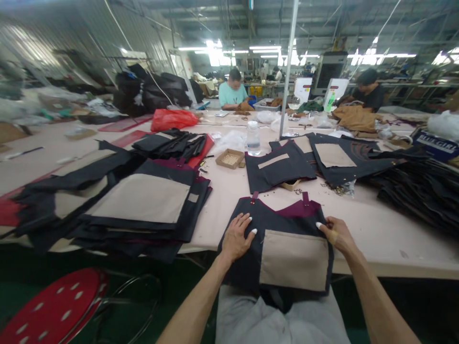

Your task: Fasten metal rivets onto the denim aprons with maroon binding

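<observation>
A dark grey fabric bag panel (247, 267) with a beige pocket (294, 260) and maroon lining lies at the table's front edge, its lower part hanging over my lap. Two short maroon tabs with small metal rivets stand up from its top edge. My left hand (237, 236) rests flat on the panel's left side, fingers spread. At the right edge, my right hand (337, 233) pinches the panel between thumb and fingers. Just beyond it lies a similar dark panel (279, 167) with a beige strip.
Stacked dark panels (138, 198) lie to the left, with more piles (412, 191) to the right. A small cardboard box (230, 158) of metal bits stands by a plastic jar (253, 138). Loose hardware is scattered nearby. A red stool (53, 306) is at lower left. Two people work across the table.
</observation>
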Demonstrator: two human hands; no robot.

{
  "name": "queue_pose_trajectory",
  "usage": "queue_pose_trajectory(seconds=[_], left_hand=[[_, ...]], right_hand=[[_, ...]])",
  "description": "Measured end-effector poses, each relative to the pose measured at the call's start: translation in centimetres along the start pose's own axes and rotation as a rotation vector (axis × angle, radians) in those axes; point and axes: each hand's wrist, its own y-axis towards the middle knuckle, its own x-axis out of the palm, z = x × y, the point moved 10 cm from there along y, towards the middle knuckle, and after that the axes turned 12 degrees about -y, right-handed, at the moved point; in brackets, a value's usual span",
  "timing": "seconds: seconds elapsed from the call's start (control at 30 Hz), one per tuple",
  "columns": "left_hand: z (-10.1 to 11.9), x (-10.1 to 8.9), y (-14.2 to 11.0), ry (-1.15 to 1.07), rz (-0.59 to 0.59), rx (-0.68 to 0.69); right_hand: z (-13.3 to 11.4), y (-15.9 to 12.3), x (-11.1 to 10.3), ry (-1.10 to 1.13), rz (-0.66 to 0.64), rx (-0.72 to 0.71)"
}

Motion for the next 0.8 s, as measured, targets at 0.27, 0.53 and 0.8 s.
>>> queue_pose_trajectory(seconds=[0.27, 0.53, 0.8], left_hand=[[6.3, -0.4, 1.8, -0.103, 0.074, 0.048], [9.8, 2.8, 5.1, 0.037, -0.304, 0.227], [12.4, 1.3, 3.1, -0.118, -0.312, 0.256]], right_hand=[[-4.4, -6.0, -3.9, 0.191, 0.129, -0.072], [-7.8, -12.6, -3.6, 0.196, 0.141, -0.155], [-8.0, -13.4, -3.1, 0.288, 0.168, -0.093]])
